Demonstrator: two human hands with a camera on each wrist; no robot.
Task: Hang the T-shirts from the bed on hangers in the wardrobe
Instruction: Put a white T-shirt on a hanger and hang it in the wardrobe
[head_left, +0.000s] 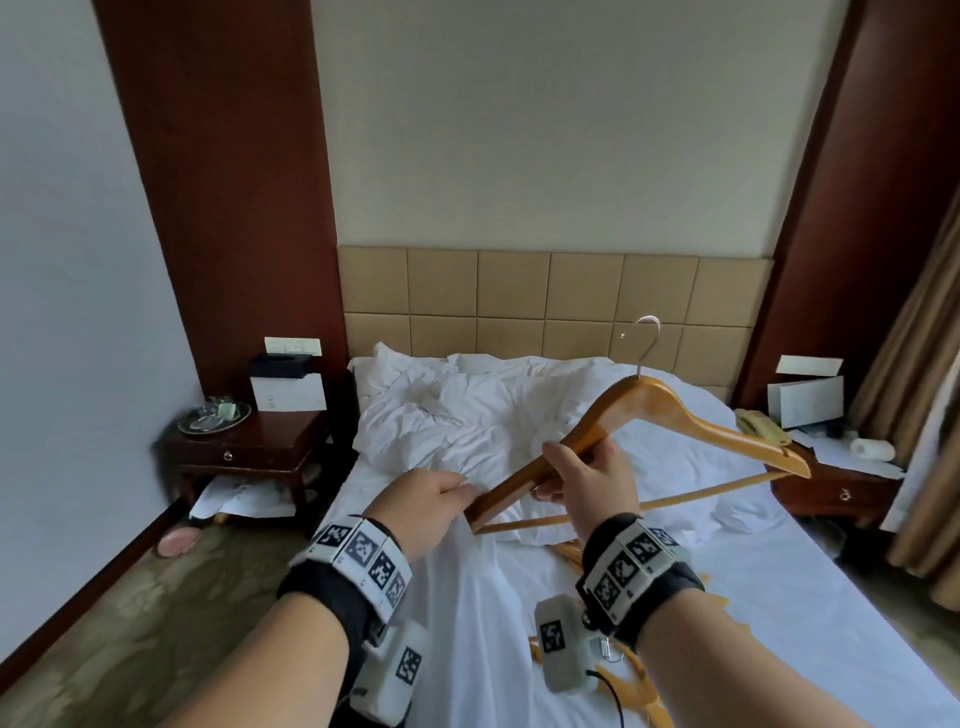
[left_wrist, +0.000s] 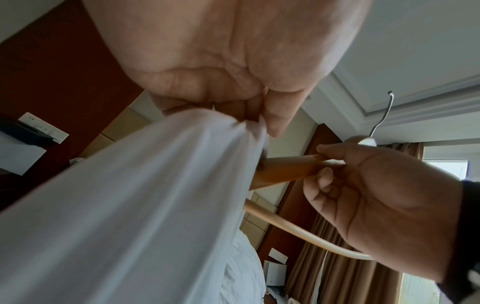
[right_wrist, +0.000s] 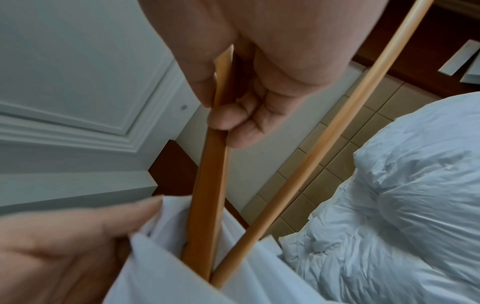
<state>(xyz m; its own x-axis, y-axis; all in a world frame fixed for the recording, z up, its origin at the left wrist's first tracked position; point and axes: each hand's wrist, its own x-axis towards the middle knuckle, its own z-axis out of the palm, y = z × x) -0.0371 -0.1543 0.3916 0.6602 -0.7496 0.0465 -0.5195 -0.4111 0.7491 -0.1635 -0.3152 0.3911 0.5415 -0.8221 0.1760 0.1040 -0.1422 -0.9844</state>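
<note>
I am watching a white T-shirt (head_left: 470, 582) being held up above the near part of the bed (head_left: 779, 597); its cloth is thin, plain and bunched into folds at the top. My left hand (head_left: 426, 506) is pinching that bunched edge between thumb and curled fingers. My right hand (head_left: 589, 480) is gripping the left arm of a wooden hanger (head_left: 675, 415), a honey-coloured one with a silver hook pointing up and a round lower bar. The hanger's left tip is sitting inside the opening of the cloth, as the right wrist view is showing. More wooden hangers (head_left: 639, 680) are lying on the sheet below my right wrist. On the far left desk (head_left: 249, 441) a round tray (head_left: 214, 417) is holding glassware, beside a black box (head_left: 280, 365).
</note>
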